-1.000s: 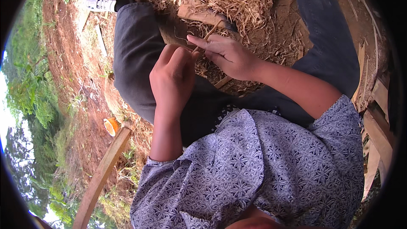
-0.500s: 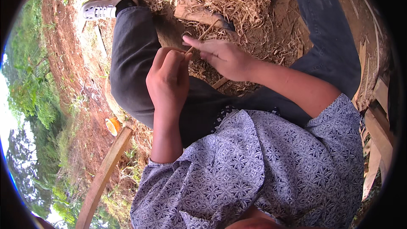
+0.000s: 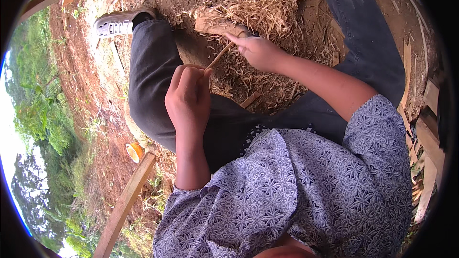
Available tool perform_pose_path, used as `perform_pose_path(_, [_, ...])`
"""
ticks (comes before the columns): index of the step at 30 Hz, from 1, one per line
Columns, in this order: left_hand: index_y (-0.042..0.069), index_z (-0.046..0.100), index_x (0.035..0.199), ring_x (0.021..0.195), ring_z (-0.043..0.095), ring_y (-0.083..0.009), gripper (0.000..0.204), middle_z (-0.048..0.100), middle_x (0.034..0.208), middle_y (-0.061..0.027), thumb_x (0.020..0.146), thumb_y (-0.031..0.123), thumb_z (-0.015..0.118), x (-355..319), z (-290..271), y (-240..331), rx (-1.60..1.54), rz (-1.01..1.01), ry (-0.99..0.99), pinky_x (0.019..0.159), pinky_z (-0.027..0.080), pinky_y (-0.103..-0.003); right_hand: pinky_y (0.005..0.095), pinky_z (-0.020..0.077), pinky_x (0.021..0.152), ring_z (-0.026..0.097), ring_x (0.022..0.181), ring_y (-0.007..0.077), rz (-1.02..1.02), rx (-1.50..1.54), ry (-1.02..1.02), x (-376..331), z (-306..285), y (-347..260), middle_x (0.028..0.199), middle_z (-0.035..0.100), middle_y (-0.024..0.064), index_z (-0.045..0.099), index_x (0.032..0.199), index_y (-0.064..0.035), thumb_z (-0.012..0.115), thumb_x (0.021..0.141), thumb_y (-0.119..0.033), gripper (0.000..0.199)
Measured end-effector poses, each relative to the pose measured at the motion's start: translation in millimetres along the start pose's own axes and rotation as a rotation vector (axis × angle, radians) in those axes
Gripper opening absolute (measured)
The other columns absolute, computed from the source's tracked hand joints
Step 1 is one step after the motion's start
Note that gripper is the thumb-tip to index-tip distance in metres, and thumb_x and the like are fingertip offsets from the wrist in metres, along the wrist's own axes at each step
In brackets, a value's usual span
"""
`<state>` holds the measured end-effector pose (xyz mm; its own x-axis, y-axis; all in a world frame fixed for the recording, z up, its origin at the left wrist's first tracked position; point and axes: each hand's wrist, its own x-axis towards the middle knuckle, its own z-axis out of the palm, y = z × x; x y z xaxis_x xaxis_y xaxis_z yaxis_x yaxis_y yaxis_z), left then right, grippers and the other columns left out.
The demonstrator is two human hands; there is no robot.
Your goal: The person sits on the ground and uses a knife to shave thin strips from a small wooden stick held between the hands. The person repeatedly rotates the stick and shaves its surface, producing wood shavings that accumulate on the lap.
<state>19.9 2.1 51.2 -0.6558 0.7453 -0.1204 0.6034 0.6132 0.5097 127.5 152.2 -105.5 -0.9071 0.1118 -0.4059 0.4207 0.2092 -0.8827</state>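
Observation:
My left hand (image 3: 189, 91) is closed around the near end of a thin wooden stick (image 3: 220, 56), above my bent left leg. The stick slants away from that fist, up and to the right. At its far end is my right hand (image 3: 260, 53), with one digit stretched along one side of the stick and the other fingers bent on the other side. The far tip disappears between these fingers. Just beyond my right hand, a flat wooden block (image 3: 210, 24) lies on the ground, with a dark piece beside it.
A heap of wood shavings (image 3: 267, 5) covers the soil between my legs. Split boards (image 3: 428, 143) are piled at the right. At the left stand a wooden post (image 3: 126, 203) and an orange container (image 3: 134, 152), with a reddish slope and green plants beyond.
My right hand has slid outward along the stick, away from my left fist, and more of the stick now shows between them. My left hand keeps its grip.

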Motion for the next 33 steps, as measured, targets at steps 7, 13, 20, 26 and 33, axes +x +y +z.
perform_pose_path(7, [-0.001, 0.057, 0.087, 0.072, 0.065, -0.0164, 0.017, 0.065, 0.088, -0.0095, 0.092, 0.001, 0.072, -0.9, -3.9, 1.9, -0.026, -0.058, -0.01, 0.065, 0.053, -0.028, 0.0416, 0.0522, 0.089, 0.068, 0.088, 0.0272, 0.142, 0.074, 0.016, 6.5, 0.2, 27.9, 0.115, 0.066, 0.025, 0.037, 0.16, -0.0218, 0.038, 0.108, -0.018, 0.053])
perform_pose_path(13, [0.0, 0.057, 0.086, 0.067, 0.062, -0.0181, 0.018, 0.063, 0.083, -0.0088, 0.092, 0.004, 0.074, -4.9, -0.5, -1.4, -0.042, -0.12, 0.023, 0.062, 0.05, -0.031, 0.0455, 0.0523, 0.094, 0.07, 0.1, 0.0366, -0.248, 0.217, -0.085, -30.3, 4.8, -47.0, 0.104, 0.07, 0.0249, 0.038, 0.159, -0.0181, 0.042, 0.105, -0.014, 0.054])
perform_pose_path(20, [-0.001, 0.059, 0.087, 0.067, 0.062, -0.0172, 0.016, 0.064, 0.082, -0.0095, 0.092, 0.004, 0.073, -3.8, -4.1, -1.2, 0.044, -0.097, -0.011, 0.063, 0.05, -0.028, 0.0366, 0.0542, 0.079, 0.065, 0.071, 0.0199, -0.238, 0.115, 0.076, -19.1, 20.4, -20.4, 0.08, 0.065, 0.0155, 0.037, 0.161, -0.0227, 0.041, 0.108, -0.015, 0.053])
perform_pose_path(26, [-0.001, 0.059, 0.087, 0.066, 0.062, -0.0176, 0.016, 0.064, 0.082, -0.0093, 0.092, 0.003, 0.074, -1.3, -3.4, -0.8, 0.034, -0.056, 0.002, 0.063, 0.05, -0.028, 0.0334, 0.0533, 0.079, 0.069, 0.075, 0.0221, -0.045, 0.046, -0.045, -10.5, -3.5, -28.9, 0.102, 0.073, 0.0189, 0.04, 0.159, -0.0186, 0.042, 0.108, -0.014, 0.051])
perform_pose_path(33, [-0.001, 0.058, 0.086, 0.067, 0.063, -0.0171, 0.016, 0.065, 0.084, -0.0086, 0.091, 0.001, 0.073, -3.4, -1.0, -0.2, 0.018, -0.013, -0.008, 0.061, 0.051, -0.029, 0.0332, 0.0528, 0.082, 0.063, 0.068, 0.0212, 0.19, -0.046, -0.14, -1.2, -17.5, -11.5, 0.102, 0.073, 0.0187, 0.041, 0.158, -0.0201, 0.038, 0.109, -0.02, 0.049])
